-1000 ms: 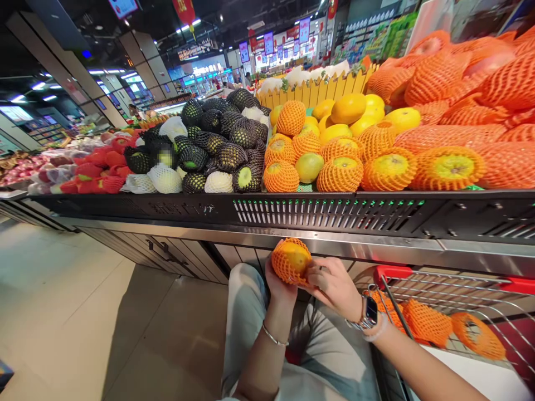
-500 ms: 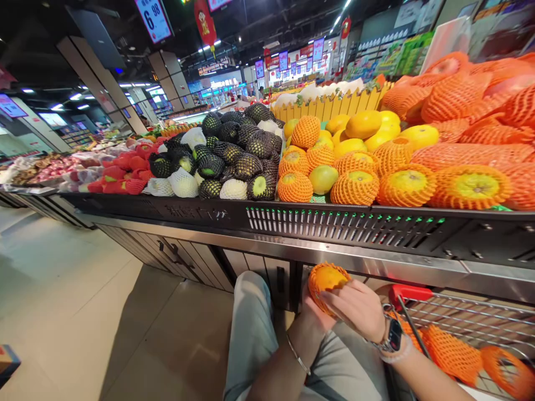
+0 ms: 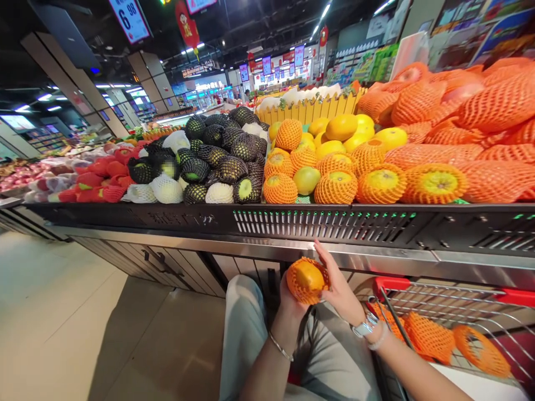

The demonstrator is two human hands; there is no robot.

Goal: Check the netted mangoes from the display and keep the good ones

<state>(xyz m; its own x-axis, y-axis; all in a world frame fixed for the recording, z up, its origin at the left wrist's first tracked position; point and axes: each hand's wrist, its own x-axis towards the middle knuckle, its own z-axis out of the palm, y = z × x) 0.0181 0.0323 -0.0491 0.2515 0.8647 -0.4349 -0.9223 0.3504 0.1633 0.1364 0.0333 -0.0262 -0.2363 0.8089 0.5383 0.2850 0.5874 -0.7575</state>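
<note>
As the left hand [image 3: 290, 303] cups a netted orange [image 3: 307, 281] over grey trousers [image 3: 338, 362], its fingers hidden behind the fruit, right hand [image 3: 340, 292] alongside, fingers [image 3: 325, 262] spread, touching the netting, shopping cart [image 3: 387, 284] just beside, fruit display [image 3: 292, 223] ahead

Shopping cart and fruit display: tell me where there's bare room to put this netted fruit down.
Bare room: the tiled floor left of the person's knee, and the white panel past the netted fruit in the shopping cart. Crowded: the display's citrus and black-netted melons, packed up to its black edge.
</note>
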